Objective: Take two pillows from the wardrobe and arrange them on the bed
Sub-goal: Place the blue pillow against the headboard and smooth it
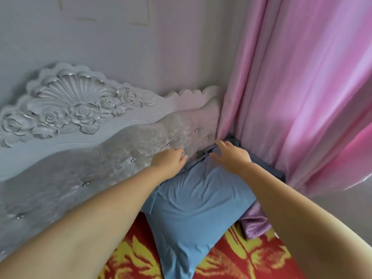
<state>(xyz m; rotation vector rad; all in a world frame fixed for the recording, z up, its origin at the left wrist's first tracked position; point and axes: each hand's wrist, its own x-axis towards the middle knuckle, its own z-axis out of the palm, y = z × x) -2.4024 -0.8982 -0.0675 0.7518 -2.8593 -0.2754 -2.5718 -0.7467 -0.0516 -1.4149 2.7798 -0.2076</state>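
A blue pillow (193, 204) leans on the bed's red and yellow cover (231, 260), its top edge against the padded headboard (112, 164). A darker blue-grey pillow (267, 166) lies partly hidden behind it, beside the curtain. My left hand (169, 163) rests at the blue pillow's upper left corner, fingers curled against the headboard; whether it grips fabric is hidden. My right hand (231, 154) lies flat on the pillow's top edge with fingers spread, touching the cloth.
A pink curtain (302, 87) hangs down the right side and bunches onto the bed at the corner. The carved grey headboard top (70, 101) stands against a pale wall (120, 37). The wardrobe is out of view.
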